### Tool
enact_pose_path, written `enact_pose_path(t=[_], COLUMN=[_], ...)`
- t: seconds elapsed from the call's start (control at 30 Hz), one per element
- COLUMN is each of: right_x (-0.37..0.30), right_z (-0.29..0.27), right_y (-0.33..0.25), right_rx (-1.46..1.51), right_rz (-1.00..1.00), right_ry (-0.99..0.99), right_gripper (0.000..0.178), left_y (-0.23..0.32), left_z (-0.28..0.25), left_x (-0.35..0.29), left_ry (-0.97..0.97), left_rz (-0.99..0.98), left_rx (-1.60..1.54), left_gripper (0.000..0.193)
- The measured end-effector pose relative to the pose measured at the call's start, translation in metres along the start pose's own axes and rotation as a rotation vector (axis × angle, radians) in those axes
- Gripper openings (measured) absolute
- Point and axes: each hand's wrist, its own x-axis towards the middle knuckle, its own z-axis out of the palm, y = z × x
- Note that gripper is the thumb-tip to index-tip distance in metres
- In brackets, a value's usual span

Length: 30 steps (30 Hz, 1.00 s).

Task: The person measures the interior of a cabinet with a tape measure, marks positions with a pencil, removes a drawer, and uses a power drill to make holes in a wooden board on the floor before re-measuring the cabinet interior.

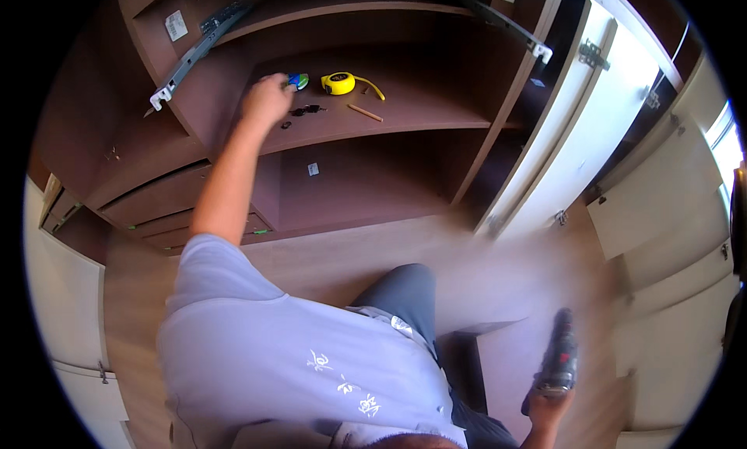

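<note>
- The left hand (pixel 267 99) is stretched up onto the brown cabinet shelf (pixel 436 110), where it rests among a scatter of small dark screws (pixel 306 110) and touches or nearly touches a small blue-and-green object (pixel 299 80).
- The fingers of that hand are curled downward over the shelf surface; whether anything is pinched between them cannot be told, since the back of the hand hides the fingertips.
- The right hand (pixel 549 408) is held low, well apart from the shelf, and is closed around the grip of a cordless drill (pixel 559 361), which points upward and is blurred by motion.
- A yellow tape measure (pixel 339 82) with its tape partly drawn out lies just beside the blue-and-green object, and a pencil (pixel 364 112) lies near it on the same shelf.
- Metal drawer runners (pixel 194 50) are seen fixed to the inner walls of the cabinet above the shelf.
- The step in hand is judged to be the picking up of a fastener from the shelf while the drill is kept ready.
- A fine pinch on one small screw would be called for next, with care that the others are not swept off the shelf edge; the drill would then have to be raised from its low position.
</note>
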Motion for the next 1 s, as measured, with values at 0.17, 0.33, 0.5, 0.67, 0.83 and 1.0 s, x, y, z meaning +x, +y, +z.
enact_pose_path(t=[0.17, 0.33, 0.5, 0.67, 0.83, 1.0], right_x=[-0.004, -0.005, -0.014, -0.013, -0.022, -0.051], right_z=[0.003, 0.009, 0.009, 0.005, 0.019, 0.014], right_y=[0.019, 0.0, -0.002, -0.012, -0.016, -0.028], right_rx=[0.157, 0.25, 0.041, -0.346, -0.233, -0.097], right_rz=[0.028, 0.094, -0.18, -0.316, -0.279, -0.455], right_ry=[0.188, 0.129, 0.129, -0.026, -0.145, -0.051], right_gripper=[0.039, 0.032, 0.034, 0.049, 0.066, 0.063], left_y=[-0.027, -0.051, -0.022, 0.15, 0.31, 0.37], left_z=[0.008, 0.03, 0.007, 0.018, 0.004, -0.038], left_x=[0.033, 0.042, 0.04, -0.073, -0.236, -0.305], left_ry=[-0.515, -0.41, 0.07, -0.324, -1.404, -1.864], left_rz=[-0.286, -0.35, -0.125, 0.262, -0.105, -0.191], left_rx=[0.386, 0.383, 0.204, -1.266, -1.905, -2.055], left_gripper=[0.038, 0.032, 0.033, 0.034, 0.022, 0.012])
